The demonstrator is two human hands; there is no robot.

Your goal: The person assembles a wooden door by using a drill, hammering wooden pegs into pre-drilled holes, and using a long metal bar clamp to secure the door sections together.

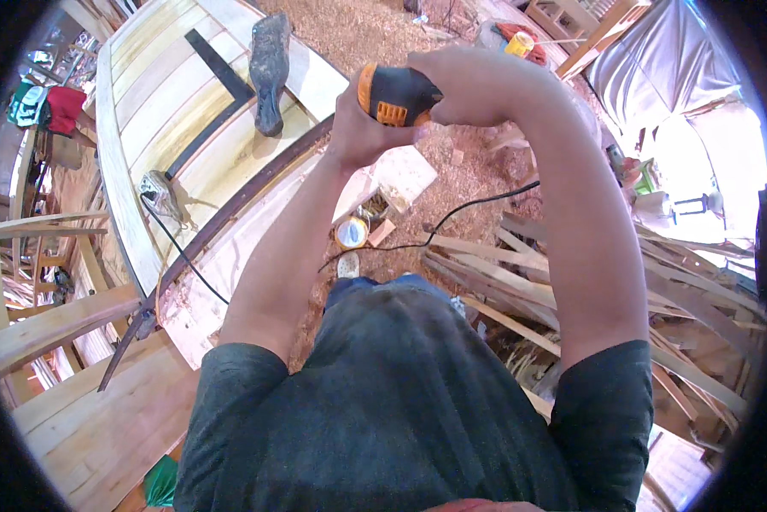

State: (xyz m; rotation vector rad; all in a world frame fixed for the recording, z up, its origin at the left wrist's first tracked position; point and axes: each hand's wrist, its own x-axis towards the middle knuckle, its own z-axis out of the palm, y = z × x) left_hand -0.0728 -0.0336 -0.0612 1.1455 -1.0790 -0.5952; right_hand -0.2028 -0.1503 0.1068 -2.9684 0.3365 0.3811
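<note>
Gripping an orange-and-black power tool (398,96) with both hands, the person stands at the edge of a pale wooden panel (166,102) laid flat in a workshop. The left hand (362,128) is clenched around the tool's lower body; the right hand (460,85) is closed over its top — both arms raised, the tool held above the panel's near edge and the shavings-strewn floor (477,171). A black cord (464,209) trails from below the hands across the floor. The working end of the tool is hidden by the hands, so whether it touches wood cannot be told. On the panel lie a dark strip (217,94) and a dark wooden piece (269,68); a curved dark rail (230,213) lines its edge. The panel looks assembled and largely smooth, which suggests shaping is well advanced — edge work seems to be what is left. Loose slats (571,290) are piled to the right.
</note>
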